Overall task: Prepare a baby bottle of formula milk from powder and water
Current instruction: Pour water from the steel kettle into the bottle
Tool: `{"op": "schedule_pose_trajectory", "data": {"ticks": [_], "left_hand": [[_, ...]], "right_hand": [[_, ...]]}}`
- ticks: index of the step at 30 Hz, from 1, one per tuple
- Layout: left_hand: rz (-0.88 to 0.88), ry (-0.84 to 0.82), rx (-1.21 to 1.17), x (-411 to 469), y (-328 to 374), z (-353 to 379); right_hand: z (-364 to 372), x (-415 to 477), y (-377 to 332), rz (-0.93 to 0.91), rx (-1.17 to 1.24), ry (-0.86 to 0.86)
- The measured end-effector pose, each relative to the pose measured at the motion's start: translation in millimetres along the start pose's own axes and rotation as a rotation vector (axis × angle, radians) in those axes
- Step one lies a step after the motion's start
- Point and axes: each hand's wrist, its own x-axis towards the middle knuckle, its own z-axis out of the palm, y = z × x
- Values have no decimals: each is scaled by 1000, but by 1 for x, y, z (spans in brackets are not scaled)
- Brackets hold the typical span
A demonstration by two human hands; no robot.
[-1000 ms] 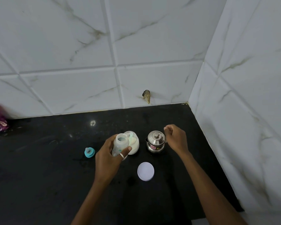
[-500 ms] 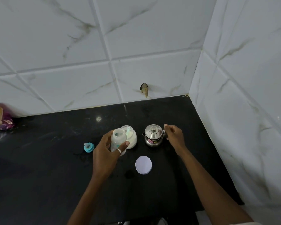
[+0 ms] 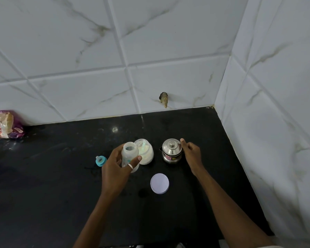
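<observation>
My left hand (image 3: 117, 169) grips an open, clear baby bottle (image 3: 130, 153) upright over the black counter (image 3: 52, 185). Just behind it stands an open glass jar of white powder (image 3: 146, 153) with a scoop inside. A small steel lidded pot (image 3: 171, 153) stands to the right. My right hand (image 3: 191, 154) is at the pot's right side with fingers curled around its handle. The bottle's teal teat (image 3: 100, 160) stands left of my left hand. The jar's white round lid (image 3: 159, 183) lies flat in front.
White marble-look tiled walls close the counter at the back and right, meeting in a corner. A purple food packet (image 3: 5, 124) lies at the far left against the wall. A small brown fixture (image 3: 164, 99) sticks out of the back wall.
My right hand came down from above the pot to its right side and took hold of the handle. My left hand kept holding the bottle in place.
</observation>
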Motion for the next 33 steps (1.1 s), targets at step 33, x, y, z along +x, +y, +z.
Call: {"op": "schedule_pose_trajectory", "data": {"ticks": [33], "left_hand": [[-40, -34, -29, -9, -10, -16]], "right_hand": [[9, -15, 13, 83, 173, -59]]}}
